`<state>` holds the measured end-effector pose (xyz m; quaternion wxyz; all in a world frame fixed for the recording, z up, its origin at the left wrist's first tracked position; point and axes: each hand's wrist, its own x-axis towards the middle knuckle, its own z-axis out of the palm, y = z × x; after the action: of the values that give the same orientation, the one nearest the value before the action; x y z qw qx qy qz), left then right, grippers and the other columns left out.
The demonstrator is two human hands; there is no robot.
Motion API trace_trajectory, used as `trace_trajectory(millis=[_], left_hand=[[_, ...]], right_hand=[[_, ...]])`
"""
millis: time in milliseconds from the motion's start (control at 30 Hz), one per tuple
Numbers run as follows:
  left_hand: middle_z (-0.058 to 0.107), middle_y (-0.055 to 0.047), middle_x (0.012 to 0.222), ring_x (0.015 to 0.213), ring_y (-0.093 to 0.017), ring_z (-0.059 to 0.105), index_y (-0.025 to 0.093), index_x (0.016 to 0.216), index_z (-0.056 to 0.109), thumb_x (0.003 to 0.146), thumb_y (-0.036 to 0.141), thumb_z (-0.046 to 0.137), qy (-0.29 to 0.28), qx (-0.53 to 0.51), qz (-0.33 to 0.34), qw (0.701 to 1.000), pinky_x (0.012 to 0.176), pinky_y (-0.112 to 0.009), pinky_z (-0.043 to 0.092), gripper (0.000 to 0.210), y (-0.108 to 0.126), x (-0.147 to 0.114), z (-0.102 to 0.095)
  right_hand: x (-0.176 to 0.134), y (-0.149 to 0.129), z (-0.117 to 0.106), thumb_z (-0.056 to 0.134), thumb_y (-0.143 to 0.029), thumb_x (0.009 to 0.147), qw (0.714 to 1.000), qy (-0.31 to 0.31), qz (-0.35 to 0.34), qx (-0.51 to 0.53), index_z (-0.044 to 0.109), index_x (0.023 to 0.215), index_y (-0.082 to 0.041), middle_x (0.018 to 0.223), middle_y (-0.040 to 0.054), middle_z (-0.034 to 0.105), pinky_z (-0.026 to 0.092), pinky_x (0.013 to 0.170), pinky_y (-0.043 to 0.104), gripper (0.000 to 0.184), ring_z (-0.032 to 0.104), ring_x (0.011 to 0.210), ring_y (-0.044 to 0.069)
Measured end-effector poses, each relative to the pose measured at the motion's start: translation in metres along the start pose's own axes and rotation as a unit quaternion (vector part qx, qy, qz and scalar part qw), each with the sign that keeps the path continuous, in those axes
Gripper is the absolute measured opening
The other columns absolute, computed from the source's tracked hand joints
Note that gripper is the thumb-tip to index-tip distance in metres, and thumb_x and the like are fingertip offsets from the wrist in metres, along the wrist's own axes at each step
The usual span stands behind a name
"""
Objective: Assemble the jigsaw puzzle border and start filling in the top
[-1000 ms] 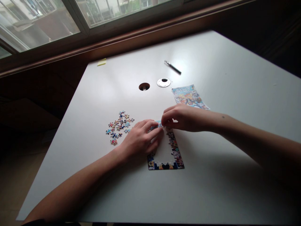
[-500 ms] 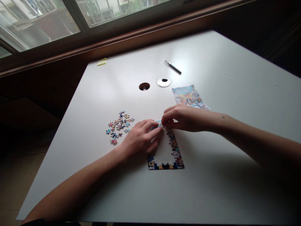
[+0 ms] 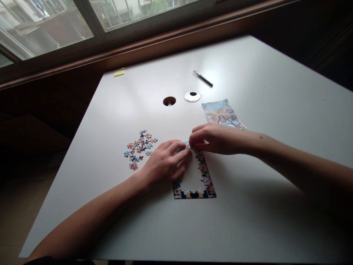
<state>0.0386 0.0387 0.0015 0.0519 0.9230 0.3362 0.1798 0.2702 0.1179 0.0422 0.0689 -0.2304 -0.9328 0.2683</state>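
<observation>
Joined jigsaw pieces form a rectangular puzzle frame with bare white table inside it. My left hand lies over its left side and upper left corner, fingers stretched out and apart, hiding that part. At the top edge, my right hand has thumb and forefinger pinched together right on the pieces. Whatever is between those fingertips is hidden. Several loose jigsaw pieces lie scattered to the left of my left hand. A colourful picture sheet rests just beyond my right hand, its lower edge partly covered.
On the white table farther back are a black pen-like tool, a round metal cover and an open cable hole. A yellow sticky note is at the far left edge. Behind the table runs a window.
</observation>
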Motion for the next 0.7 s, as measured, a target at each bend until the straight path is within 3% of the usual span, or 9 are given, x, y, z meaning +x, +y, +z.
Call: trace_trajectory(millis=[700], left_hand=[[0.060,-0.013,0.127,0.121,-0.028,0.053,0.017,0.126,0.059,0.092,0.023,0.055,0.001,-0.005,-0.001,1.000,0.102,-0.048,0.050,0.035,0.0005,0.0008,0.0003]], right_hand=[[0.0012,-0.0029,0.0017,0.054,-0.016,0.086,1.000,0.015,-0.014,-0.012,0.064,0.075,-0.016,0.075,0.0030,0.060,0.037,0.060,0.024,0.015,0.048,0.063,0.010]])
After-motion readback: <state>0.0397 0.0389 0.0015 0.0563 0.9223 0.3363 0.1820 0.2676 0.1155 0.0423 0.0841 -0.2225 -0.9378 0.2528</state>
